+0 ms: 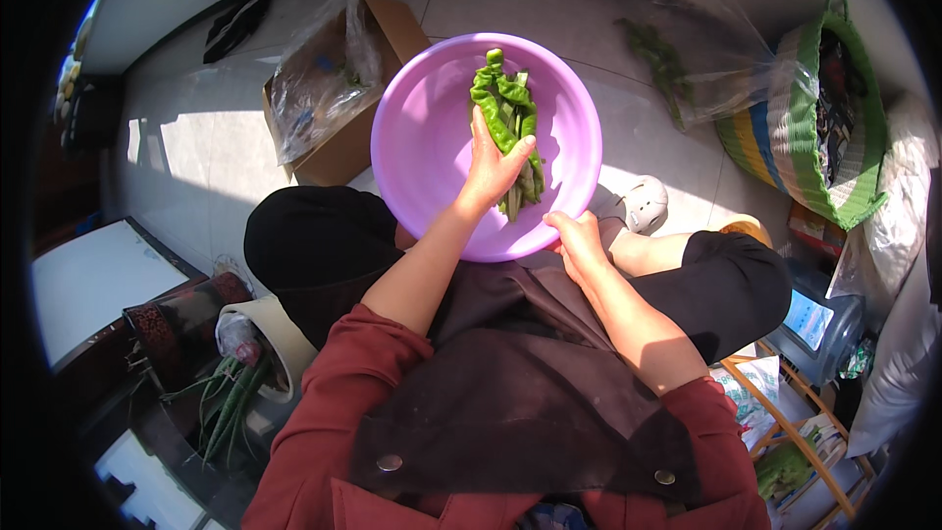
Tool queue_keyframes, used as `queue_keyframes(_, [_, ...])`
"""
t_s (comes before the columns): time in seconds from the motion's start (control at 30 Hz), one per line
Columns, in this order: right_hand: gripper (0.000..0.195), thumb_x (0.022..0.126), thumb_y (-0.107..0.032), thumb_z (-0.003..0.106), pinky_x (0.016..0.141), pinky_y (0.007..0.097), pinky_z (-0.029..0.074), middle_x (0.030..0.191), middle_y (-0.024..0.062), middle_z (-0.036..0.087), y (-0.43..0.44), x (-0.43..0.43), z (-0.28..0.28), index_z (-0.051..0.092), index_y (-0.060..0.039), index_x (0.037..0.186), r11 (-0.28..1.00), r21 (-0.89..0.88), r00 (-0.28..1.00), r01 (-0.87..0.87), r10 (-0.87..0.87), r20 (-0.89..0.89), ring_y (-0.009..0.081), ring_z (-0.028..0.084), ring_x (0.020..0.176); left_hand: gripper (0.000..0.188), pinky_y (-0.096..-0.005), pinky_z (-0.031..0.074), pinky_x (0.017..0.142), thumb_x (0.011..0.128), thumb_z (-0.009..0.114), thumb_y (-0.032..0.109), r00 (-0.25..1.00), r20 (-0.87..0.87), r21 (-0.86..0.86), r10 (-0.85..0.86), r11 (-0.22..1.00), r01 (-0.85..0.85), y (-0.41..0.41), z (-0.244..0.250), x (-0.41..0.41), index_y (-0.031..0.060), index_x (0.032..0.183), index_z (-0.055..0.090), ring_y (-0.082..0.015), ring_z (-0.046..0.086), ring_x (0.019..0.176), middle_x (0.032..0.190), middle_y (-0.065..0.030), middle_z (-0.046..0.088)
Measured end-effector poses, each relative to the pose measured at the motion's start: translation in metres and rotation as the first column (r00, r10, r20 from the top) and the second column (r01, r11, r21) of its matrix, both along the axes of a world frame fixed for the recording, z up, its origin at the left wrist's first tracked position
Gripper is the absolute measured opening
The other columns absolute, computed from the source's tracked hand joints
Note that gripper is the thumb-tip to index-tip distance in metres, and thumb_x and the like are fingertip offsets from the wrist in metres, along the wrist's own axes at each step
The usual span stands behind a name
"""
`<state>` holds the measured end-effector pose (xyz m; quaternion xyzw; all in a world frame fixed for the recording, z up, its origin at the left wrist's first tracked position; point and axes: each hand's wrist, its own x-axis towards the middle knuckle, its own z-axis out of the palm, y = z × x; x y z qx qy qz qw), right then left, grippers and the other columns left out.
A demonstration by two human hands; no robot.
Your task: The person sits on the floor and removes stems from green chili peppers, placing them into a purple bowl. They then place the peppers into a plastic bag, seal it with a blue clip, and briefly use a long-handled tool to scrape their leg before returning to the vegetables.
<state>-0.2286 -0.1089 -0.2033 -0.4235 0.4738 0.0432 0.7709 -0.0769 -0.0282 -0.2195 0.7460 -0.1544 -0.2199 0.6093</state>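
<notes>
A round purple plastic basin point(419, 125) rests at my lap. Inside it lie wrinkled long green peppers point(500, 134), bunched with slimmer, duller green pods or stems point(513, 205). My left hand point(494, 165) reaches into the basin and grips this bunch, its thumb to the right and a finger to the left. Part of the bunch is hidden beneath that hand. At the basin's near right rim, my right hand point(581, 239) pinches the edge, thumb on top and fingers underneath.
Beyond my left knee, a cardboard box point(331, 154) holds clear plastic film. A striped woven basket point(798, 118) stands on the right, with green vegetables point(655, 62) under plastic beside it. Near my left elbow are green onions point(235, 397); a water jug point(824, 324) lies right.
</notes>
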Motion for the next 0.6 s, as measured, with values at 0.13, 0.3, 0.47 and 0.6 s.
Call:
queue_keyframes(0.13, [0.032,0.078,-0.004,0.05,0.068,0.0409,0.053,0.099,0.0141,0.057,0.007,0.002,-0.01,0.048,0.0032,0.109,0.959,0.267,0.993,0.097,-0.11,0.037,0.0244,0.059,0.087,0.086,-0.0472,0.016,0.106,0.076,0.065,0.026,0.942,0.174,0.45,-0.287,0.874,0.183,-0.006,0.008,-0.04,0.0037,0.139,0.011,-0.0441,0.011,0.13,0.138,-0.0326,0.01])
queue_keyframes(0.3, [0.025,0.078,-0.003,0.051,0.067,0.0385,0.053,0.091,0.0132,0.058,0.009,0.01,0.011,0.052,0.0051,0.102,0.947,0.299,0.989,0.115,-0.137,0.051,0.0239,0.06,0.08,0.06,-0.0497,0.024,0.102,0.073,0.065,0.016,0.918,0.266,0.549,-0.294,0.829,0.106,0.005,0.009,-0.035,0.0029,0.126,0.039,-0.0468,0.022,0.125,0.135,-0.034,0.018])
queue_keyframes(0.47, [0.023,0.075,-0.002,0.054,0.067,0.036,0.052,0.087,0.0125,0.059,0.007,0.013,0.007,0.054,0.0062,0.097,0.947,0.291,0.984,0.137,-0.165,0.073,0.0229,0.06,0.08,0.03,-0.0452,0.029,0.098,0.073,0.056,0.003,0.905,0.425,0.327,0.019,0.929,-0.172,0.009,0.003,-0.018,0.0009,0.103,0.049,-0.0395,0.037,0.116,0.117,-0.0263,0.042])
queue_keyframes(0.6, [0.024,0.073,-0.002,0.057,0.065,0.0333,0.05,0.087,0.0124,0.06,0.007,0.013,0.0,0.054,0.0054,0.096,0.955,0.247,0.981,0.163,-0.184,0.065,0.0214,0.06,0.078,0.031,-0.0415,0.031,0.096,0.073,0.057,0.005,0.919,0.288,0.348,0.271,0.864,-0.364,0.023,-0.007,0.007,-0.0003,0.103,0.05,-0.0351,0.042,0.107,0.108,-0.0211,0.048])
